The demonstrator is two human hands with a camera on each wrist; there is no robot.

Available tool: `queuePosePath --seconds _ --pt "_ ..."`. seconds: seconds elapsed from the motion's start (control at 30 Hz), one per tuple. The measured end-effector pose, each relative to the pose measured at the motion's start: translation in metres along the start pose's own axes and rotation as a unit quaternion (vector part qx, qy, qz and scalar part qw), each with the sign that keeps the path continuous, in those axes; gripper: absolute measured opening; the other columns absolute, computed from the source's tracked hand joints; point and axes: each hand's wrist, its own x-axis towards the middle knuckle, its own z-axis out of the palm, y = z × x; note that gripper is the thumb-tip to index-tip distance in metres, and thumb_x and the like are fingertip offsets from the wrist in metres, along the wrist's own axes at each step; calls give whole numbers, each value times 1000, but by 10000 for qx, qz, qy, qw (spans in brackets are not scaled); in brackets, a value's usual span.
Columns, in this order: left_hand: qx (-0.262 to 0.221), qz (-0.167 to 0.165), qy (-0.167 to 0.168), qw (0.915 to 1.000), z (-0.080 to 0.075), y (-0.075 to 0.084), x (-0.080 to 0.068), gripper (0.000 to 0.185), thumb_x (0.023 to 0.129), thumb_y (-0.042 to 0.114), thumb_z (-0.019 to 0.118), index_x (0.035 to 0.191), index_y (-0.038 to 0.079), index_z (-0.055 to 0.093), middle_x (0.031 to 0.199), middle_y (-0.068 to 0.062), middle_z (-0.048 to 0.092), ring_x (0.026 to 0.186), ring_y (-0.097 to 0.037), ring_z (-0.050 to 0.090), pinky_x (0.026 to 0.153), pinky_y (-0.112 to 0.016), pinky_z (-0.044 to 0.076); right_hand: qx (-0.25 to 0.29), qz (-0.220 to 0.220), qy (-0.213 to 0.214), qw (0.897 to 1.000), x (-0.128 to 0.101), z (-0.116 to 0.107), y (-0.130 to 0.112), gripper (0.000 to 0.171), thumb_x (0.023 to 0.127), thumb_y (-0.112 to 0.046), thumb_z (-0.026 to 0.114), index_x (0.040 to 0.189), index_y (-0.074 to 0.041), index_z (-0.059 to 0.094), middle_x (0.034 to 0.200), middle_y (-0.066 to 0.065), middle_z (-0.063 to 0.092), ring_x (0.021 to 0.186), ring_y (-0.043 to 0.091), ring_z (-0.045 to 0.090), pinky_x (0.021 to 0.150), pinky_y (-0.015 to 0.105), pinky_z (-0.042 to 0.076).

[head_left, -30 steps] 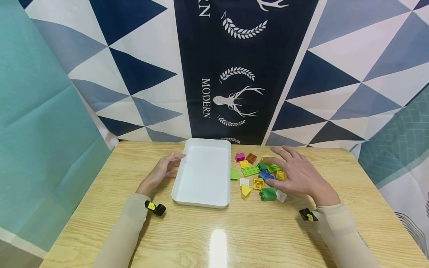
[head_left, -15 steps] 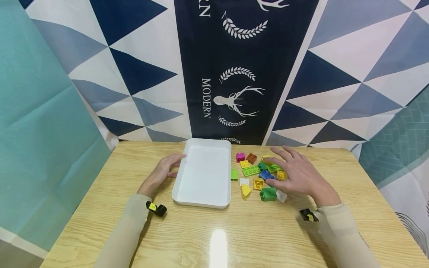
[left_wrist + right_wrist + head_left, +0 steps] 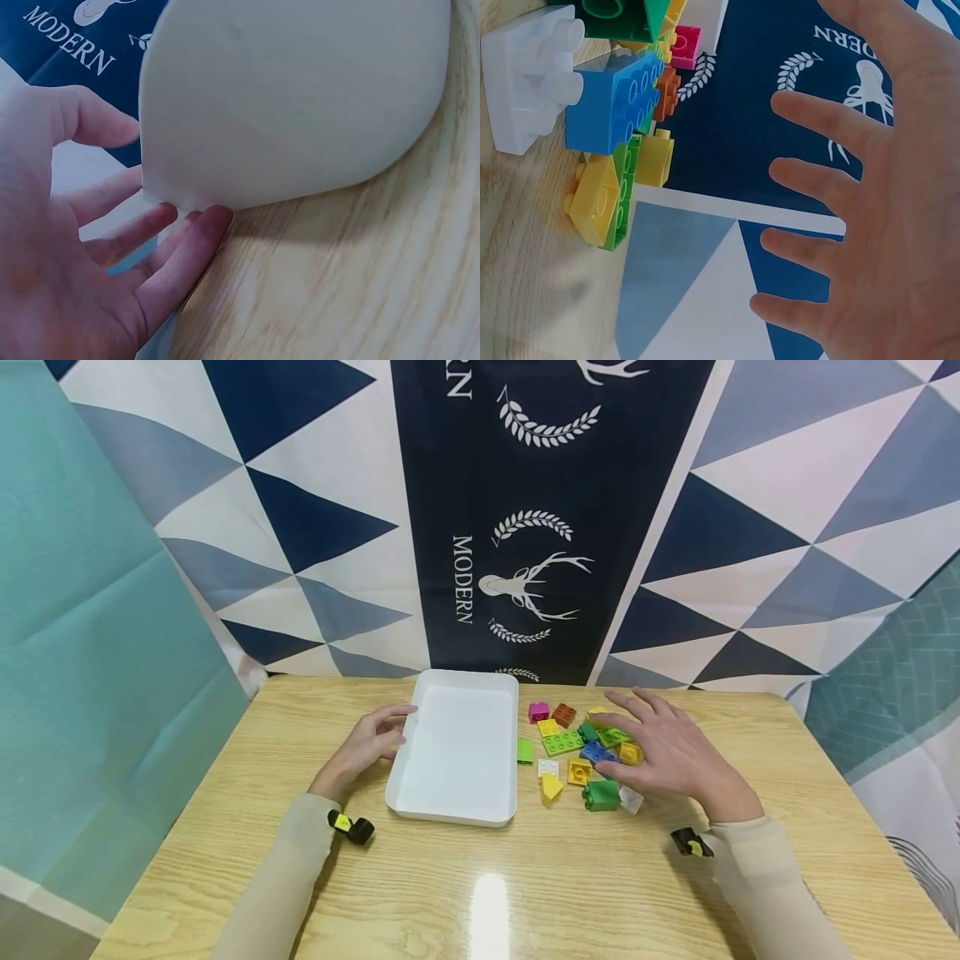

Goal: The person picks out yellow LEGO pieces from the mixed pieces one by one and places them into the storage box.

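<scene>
Your left hand (image 3: 365, 746) sits w/ relaxed fingers against the left edge of the white tray (image 3: 457, 747), centre of the head view, gripping nothing. Your right hand (image 3: 671, 752) hovers flat, fingers spread, over the right side of the brick pile (image 3: 581, 747), which lies just right of the tray on the table (image 3: 480, 877). In the wrist view a blue brick (image 3: 611, 101) sits upper left, beside a white one (image 3: 529, 75).
</scene>
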Motion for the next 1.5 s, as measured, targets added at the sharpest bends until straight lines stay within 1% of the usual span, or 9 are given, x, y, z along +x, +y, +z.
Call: queuePosePath --seconds 0.13,0.27,0.6,0.9,1.0,1.23,1.33,1.5 --pt "-91 -63 32 9999 0 -1 1 67 100 1 53 167 2 49 170 -33 50 144 -47 62 84 -25 66 8 -15 -4 10000 1 0 0 66 96 -62 75 153 -30 69 179 16 47 163 58 38 123 87 36" --pt "-139 -88 46 9999 0 -2 2 71 97 0 52 168 2 49 169 -33 51 145 -47 63 84 -24 65 3 -43 -5 10000 0 0 0 67 96 -63 75 154 -31 69 179 15 47 163 58 38 123 87 36" --pt "-190 -126 15 9997 0 -2 -1 73 96 0 53 169 3 49 171 -32 50 144 -44 65 85 -25 65 17 -73 7 10000 0 1 0 67 95 -63 75 154 -32 68 179 16 46 162 58 40 122 87 37" --pt "-251 -99 -29 9996 -2 -5 2 74 96 1 54 169 2 48 171 -32 50 143 -45 65 85 -24 65 53 -20 -28 10000 0 1 1 68 96 -65 74 155 -33 67 180 15 45 163 56 39 123 87 36" --pt "-269 -99 -45 9996 -2 -5 2 75 95 1 55 170 3 48 170 -32 50 143 -46 64 85 -24 65 36 -19 -23 10000 0 0 2 68 96 -63 75 155 -31 68 180 15 45 163 56 40 123 87 37" --pt "-261 -96 -72 9996 -3 -5 2 75 95 2 56 170 3 47 170 -32 51 142 -44 66 85 -24 65 -108 208 -135 9996 0 -7 9 76 96 -64 74 161 -26 63 180 18 45 162 56 40 123 86 38" --pt "-278 -103 -76 9995 -3 -5 2 75 96 2 56 170 3 47 170 -31 51 141 -43 66 85 -24 65 -78 254 -67 9996 -2 -10 13 77 96 -63 76 161 -25 62 179 19 45 161 56 40 121 86 40" --pt "-296 -69 -73 9995 -3 -5 1 74 96 1 57 170 3 48 166 -34 54 138 -40 68 85 -24 65 38 266 21 9996 -3 -10 16 76 96 -59 78 162 -25 61 178 22 44 156 54 45 111 84 50"
